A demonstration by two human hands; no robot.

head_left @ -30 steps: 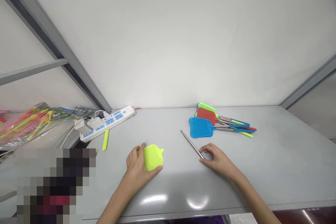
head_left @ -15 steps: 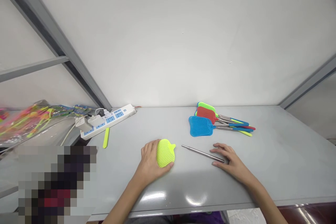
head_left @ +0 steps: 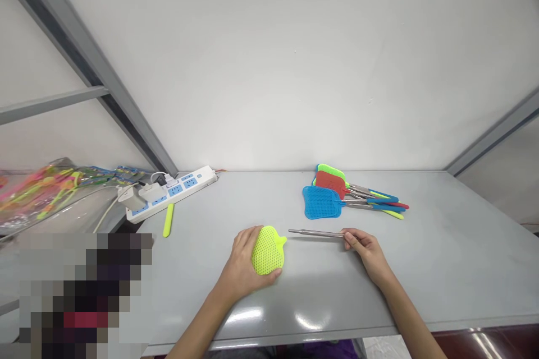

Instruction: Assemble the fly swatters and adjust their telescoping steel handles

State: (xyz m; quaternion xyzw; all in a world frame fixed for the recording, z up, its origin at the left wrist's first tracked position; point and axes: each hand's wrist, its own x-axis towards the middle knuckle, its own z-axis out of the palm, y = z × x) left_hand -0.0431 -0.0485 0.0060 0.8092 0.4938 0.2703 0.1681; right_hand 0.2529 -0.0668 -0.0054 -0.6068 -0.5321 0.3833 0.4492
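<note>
My left hand (head_left: 245, 265) grips a neon-yellow fly swatter head (head_left: 268, 251), a perforated paddle whose short socket points right. Its left side is hidden by my fingers. Between thumb and fingers, my right hand (head_left: 365, 249) holds the right end of a thin metal telescopic rod (head_left: 315, 233). The rod's narrow left tip lies close to the socket, with a small gap between them. A loose neon-yellow handle grip (head_left: 168, 220) lies on the table at the left, away from both hands.
Several fly swatters with blue, red and yellow-green heads lie piled (head_left: 323, 202) at the back right. A white power strip (head_left: 172, 193) with plugged-in adapters stands at the back left. Beyond it are plastic-bagged colourful items (head_left: 50, 190). A wall closes the grey table's (head_left: 442, 252) back.
My right hand has closed on the metal rod and raised its right end, so the rod is nearly level. The yellow swatter head has shifted slightly right and toward me with my left hand.
</note>
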